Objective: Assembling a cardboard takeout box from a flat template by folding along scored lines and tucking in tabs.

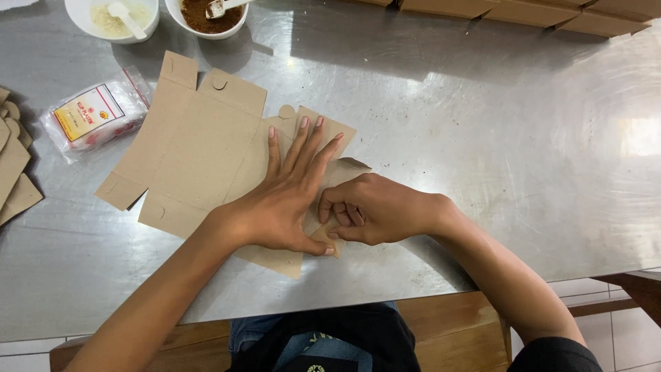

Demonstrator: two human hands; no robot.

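Left hand (286, 196) lies spread flat on the cardboard box blank (200, 151), right hand (375, 210) at 3 o'clock pinching its side flap on the steel table (482, 158).

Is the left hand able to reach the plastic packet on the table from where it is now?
Probably yes. The left hand lies flat on the cardboard sheet, and the plastic packet lies uncovered just beyond the sheet's far left edge, with only flat cardboard between them.
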